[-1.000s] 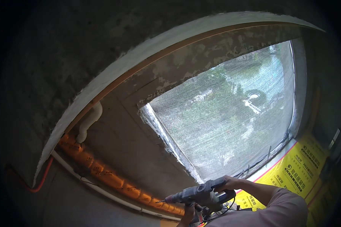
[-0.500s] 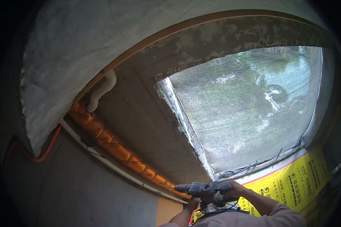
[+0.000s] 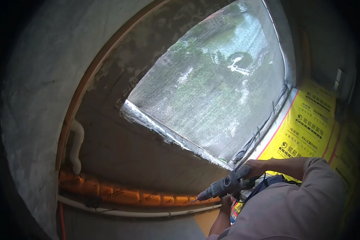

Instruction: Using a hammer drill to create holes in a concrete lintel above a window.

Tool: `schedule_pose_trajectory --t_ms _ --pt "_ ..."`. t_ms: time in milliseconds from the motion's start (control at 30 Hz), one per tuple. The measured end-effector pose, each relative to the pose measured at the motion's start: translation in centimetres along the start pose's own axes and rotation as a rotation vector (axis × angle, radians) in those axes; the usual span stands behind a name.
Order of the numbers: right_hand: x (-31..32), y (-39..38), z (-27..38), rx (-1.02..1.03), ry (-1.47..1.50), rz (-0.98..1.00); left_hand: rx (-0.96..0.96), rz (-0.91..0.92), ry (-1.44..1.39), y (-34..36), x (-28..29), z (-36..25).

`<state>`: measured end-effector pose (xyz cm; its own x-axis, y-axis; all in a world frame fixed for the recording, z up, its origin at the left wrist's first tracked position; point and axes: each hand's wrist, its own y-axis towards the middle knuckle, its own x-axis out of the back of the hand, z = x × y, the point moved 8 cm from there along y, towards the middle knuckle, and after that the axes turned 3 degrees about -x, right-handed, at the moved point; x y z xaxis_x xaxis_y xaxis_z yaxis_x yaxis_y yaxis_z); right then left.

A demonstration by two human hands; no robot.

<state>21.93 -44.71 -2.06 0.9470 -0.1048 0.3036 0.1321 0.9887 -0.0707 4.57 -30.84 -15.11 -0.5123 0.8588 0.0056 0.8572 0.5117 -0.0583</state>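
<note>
A grey rotary hammer drill sits low in the picture, its thin bit pointing left and slightly down. My right hand is closed around the rear grip. Below the drill's body, my left hand is closed at its front underside; the handle inside that hand is mostly hidden. Behind the bit runs a strip of orange wrapped pipe along the wall's foot. The bit's tip overlaps that strip from this angle, and whether it touches anything I cannot tell.
A white pipe runs alongside the orange strip, and a bent white pipe rises at the left. A mesh-covered window opening has a rough sill. Yellow printed sheeting covers the right side. An orange-red hose hangs lower left.
The view has swung round, so the window and pipes appear rotated and shifted left. The drill now slants with its bit lower and further right in the picture. Both hands keep their hold.
</note>
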Motion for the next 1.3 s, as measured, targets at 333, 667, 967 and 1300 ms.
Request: schedule_pose_trajectory --t_ms 333,667,967,1300 --pt "2.5 -1.1 1.0 0.017 -0.016 -0.022 -0.187 0.233 -0.083 1.9 -4.2 -3.7" --pt "7.7 -1.3 -1.4 0.13 0.081 0.172 -0.284 0.352 -0.199 8.1 -10.5 -15.4" --pt "6.9 -6.9 -1.0 -0.055 0.043 -0.074 0.023 0.401 -0.28 2.8 -10.4 -4.1" --pt "3.9 -8.6 0.2 -0.077 0.211 -0.181 0.074 0.432 -0.219 3.1 -8.6 -0.5"
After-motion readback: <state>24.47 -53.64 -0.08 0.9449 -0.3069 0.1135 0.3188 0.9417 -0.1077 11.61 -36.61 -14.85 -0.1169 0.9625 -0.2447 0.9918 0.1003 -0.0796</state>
